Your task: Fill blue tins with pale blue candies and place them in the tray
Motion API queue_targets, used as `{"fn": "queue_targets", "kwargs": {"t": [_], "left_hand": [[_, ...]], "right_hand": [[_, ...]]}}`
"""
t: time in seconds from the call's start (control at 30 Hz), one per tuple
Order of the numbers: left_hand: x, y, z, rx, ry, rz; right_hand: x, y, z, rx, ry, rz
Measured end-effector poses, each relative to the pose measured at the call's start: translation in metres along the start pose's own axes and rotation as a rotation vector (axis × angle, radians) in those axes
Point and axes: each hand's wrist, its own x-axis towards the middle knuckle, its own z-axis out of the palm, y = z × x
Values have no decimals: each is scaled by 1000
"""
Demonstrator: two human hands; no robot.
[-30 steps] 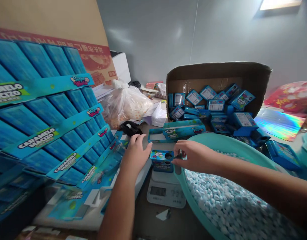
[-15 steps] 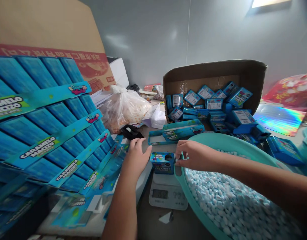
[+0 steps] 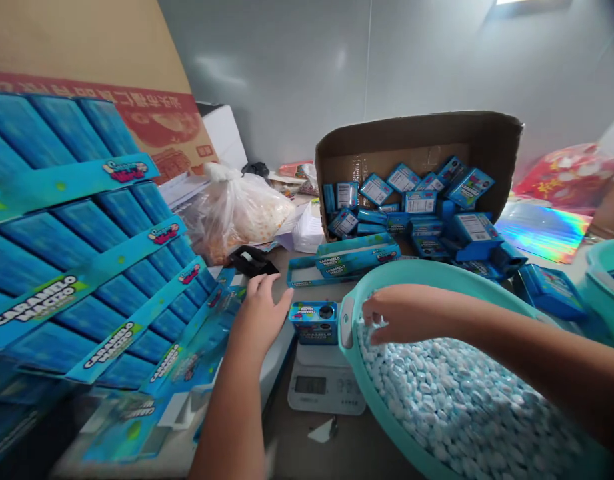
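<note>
A small blue candy box (image 3: 314, 331) with a dark round hole in its top stands on the white kitchen scale (image 3: 327, 393). My left hand (image 3: 263, 308) is just left of the box, fingers stretched out, holding nothing. Over the near-left side of a teal basin (image 3: 347, 327), my right hand (image 3: 389, 313) hangs with curled fingers. What they hold, if anything, is hidden. Pale blue and white candies (image 3: 437, 393) fill the basin.
Filled display trays (image 3: 101, 253) are stacked at left. Behind stand an open carton (image 3: 417, 137) of blue boxes and flat display trays (image 3: 357, 260). A black tape dispenser (image 3: 251, 261) sits beyond my left hand. A torn scrap (image 3: 321, 430) lies before the scale.
My right hand has moved from the box's right side to over the candies in the basin. My left hand stays beside the box. The view has shifted slightly.
</note>
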Motion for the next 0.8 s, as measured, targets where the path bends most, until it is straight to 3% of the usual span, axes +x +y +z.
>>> {"fn": "queue_targets", "kwargs": {"t": [0.1, 0.33, 0.53, 0.8], "left_hand": [[0, -1, 1, 3, -13, 2], [1, -3, 2, 9, -32, 6], [2, -4, 2, 13, -48, 2], [1, -3, 1, 26, -61, -6]], "right_hand": [[1, 2, 5, -79, -111, -60], [1, -1, 5, -13, -189, -58], [-7, 1, -3, 70, -28, -76], [10, -17, -45, 198, 299, -282]]}}
